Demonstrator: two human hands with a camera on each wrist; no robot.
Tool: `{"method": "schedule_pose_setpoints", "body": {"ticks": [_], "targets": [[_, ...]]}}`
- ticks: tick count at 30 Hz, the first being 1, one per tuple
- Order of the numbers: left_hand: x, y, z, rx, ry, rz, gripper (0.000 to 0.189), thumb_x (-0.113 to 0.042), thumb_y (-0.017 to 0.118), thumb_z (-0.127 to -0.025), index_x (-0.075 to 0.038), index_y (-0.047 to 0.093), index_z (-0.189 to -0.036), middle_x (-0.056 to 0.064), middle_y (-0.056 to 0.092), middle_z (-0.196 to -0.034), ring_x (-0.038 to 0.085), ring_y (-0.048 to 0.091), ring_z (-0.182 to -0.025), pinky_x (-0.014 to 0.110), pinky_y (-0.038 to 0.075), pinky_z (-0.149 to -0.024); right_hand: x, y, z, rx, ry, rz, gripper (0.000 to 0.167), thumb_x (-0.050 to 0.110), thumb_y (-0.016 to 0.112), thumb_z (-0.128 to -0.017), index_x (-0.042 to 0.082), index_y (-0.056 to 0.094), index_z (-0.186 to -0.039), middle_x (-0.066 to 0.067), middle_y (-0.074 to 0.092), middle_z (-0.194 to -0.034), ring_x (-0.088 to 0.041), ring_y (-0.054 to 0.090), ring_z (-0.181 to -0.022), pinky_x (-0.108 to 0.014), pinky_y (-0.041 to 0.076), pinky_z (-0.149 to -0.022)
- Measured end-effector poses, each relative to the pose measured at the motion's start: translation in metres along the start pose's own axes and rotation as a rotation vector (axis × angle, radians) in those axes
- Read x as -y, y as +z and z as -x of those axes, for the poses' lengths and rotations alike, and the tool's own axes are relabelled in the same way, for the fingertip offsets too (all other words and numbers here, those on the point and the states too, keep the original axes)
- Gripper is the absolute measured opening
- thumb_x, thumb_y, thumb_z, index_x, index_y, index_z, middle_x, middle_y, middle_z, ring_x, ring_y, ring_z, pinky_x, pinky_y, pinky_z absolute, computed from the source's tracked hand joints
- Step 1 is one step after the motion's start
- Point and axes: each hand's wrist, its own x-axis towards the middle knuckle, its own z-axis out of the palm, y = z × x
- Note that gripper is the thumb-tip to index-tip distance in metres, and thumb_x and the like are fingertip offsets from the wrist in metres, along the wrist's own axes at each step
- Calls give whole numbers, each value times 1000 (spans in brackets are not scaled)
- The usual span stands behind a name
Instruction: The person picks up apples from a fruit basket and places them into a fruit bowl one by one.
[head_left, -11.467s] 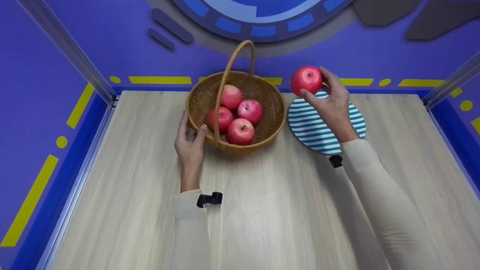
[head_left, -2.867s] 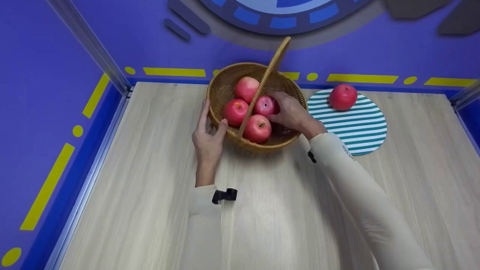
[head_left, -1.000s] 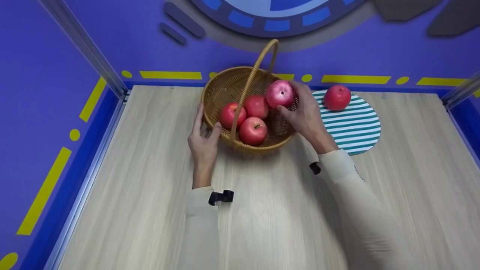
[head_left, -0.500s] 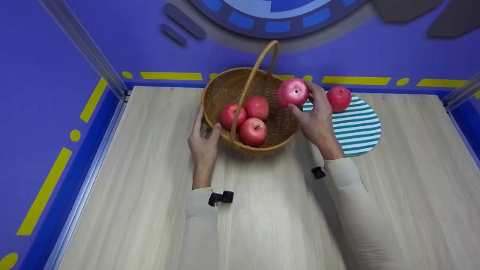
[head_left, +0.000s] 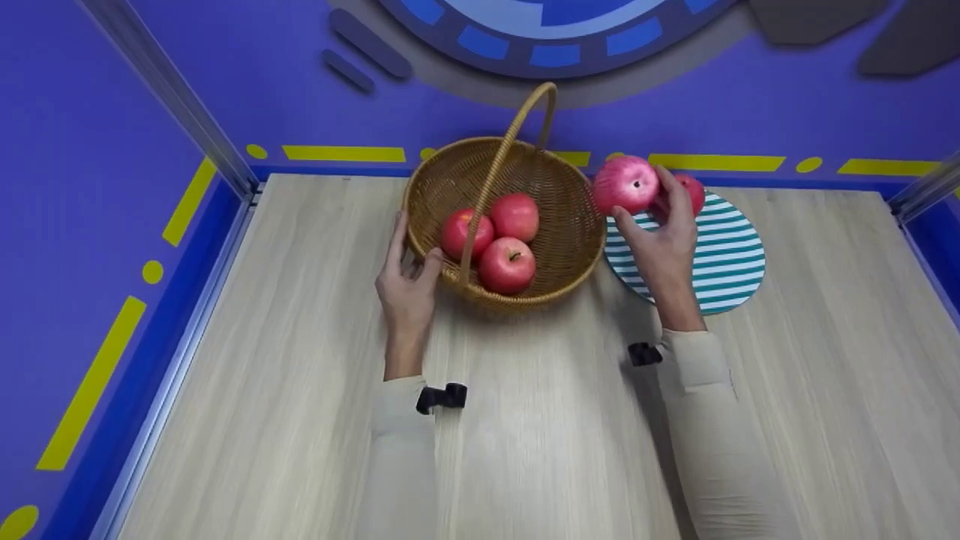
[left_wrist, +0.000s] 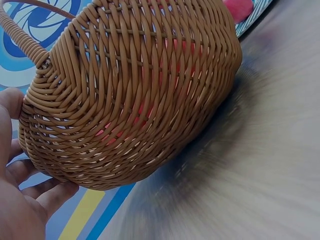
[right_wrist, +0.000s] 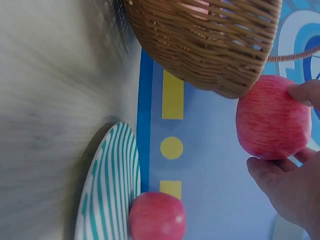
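Observation:
My right hand [head_left: 667, 247] holds a pink-red apple [head_left: 627, 184] in the air just right of the wicker basket [head_left: 566, 255], over the left part of a green-and-white striped round mat [head_left: 731, 259]. In the right wrist view the thumb and fingers grip this apple [right_wrist: 272, 117] from opposite sides. My left hand [head_left: 407, 296] holds the basket's left side, thumb at the rim and fingers against the weave [left_wrist: 125, 100]. Three red apples lie in the basket, one with a stem [head_left: 507, 265] at the front. Another apple [head_left: 691, 195], partly hidden by my right hand, sits on the mat's back.
The arched basket handle [head_left: 517, 127] stands up over the apples. A blue printed wall [head_left: 600, 120] rises behind the wooden table [head_left: 525, 420], with another panel [head_left: 67, 187] along the left side.
Earlier one apple was set on the mat. Since then my right hand has lifted a second apple out of the basket and carried it right, past the rim. My left hand stays on the basket.

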Motion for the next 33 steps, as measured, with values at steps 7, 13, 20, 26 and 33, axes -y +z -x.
{"method": "schedule_pose_setpoints", "body": {"ticks": [7, 13, 20, 26, 33], "targets": [[-1, 3, 1, -2, -15, 2, 71, -10, 72, -99, -19, 44, -164, 2, 35, -170, 36, 51, -143, 40, 50, -111, -11, -5, 4, -48, 38, -15, 78, 14, 85, -93, 7, 45, -160, -6, 52, -155, -18, 52, -140, -32, 46, -114], [-2, 5, 1, -8, -4, -5, 71, -8, 71, -99, -17, 44, -164, 2, 36, -170, 37, 51, -143, 40, 50, -111, -16, -9, 2, -55, 56, -34, 79, 13, 84, -93, 9, 43, -160, -5, 50, -156, -18, 51, -140, -33, 46, -114], [-2, 3, 0, -9, -11, -1, 70, -9, 71, -99, -16, 44, -164, 3, 35, -170, 37, 51, -143, 39, 50, -110, -27, -13, -4, -64, 77, -18, 78, 12, 84, -93, 8, 43, -160, -5, 50, -156, -19, 51, -139, -35, 46, -114], [-3, 1, 0, -19, -17, -12, 70, -9, 71, -100, -17, 45, -164, 3, 36, -170, 32, 50, -144, 40, 50, -111, -36, -15, -7, -69, 110, -22, 79, 19, 83, -95, 7, 41, -161, -7, 48, -158, -20, 50, -140, -36, 44, -117], [-3, 1, -1, -28, -17, -11, 69, -9, 72, -99, -16, 46, -163, 1, 38, -169, 32, 51, -143, 42, 50, -111, -48, -17, -11, -82, 179, -14, 78, 18, 82, -95, 7, 41, -161, -8, 49, -158, -22, 52, -138, -33, 45, -115]]}}
